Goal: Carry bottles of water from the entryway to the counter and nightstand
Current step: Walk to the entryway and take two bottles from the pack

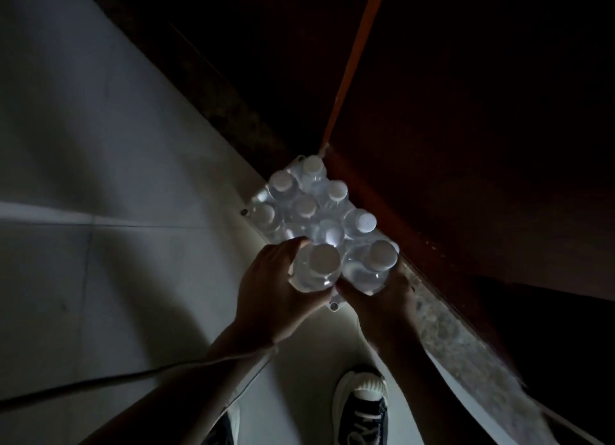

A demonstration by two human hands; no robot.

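down on the pale tiled floor (100, 211), right against the foot of a dark reddish-brown door (466, 145), sits a shrink-wrapped pack of water bottles (299, 208), seen from above so that mostly the white caps show. the pack runs along the door's lower edge, with a speckled stone threshold strip (442, 318) just beside it on the near side. lighting is very dim, and much of the upper part of the view is lost in darkness.

both hands are down at the near end of the pack. the left hand (269, 288) is curled around the near-left bottle (316, 271), fingers wrapped over its shoulder below the cap, thumb side toward the person. the right hand (382, 298) grips the near-right bottle (369, 268) from the near side, its fingers folded under and around the body; most of those fingers are hidden by the bottle. the two hands nearly meet between the two bottles. whether these two bottles are free of the plastic wrap or not cannot be told.

a thin cord (133, 374) trails across the left forearm toward the left edge. below, a dark sneaker (362, 408) with a white toe cap stands on the floor just beside the right forearm, and the edge of a second shoe (223, 428) shows at the bottom.
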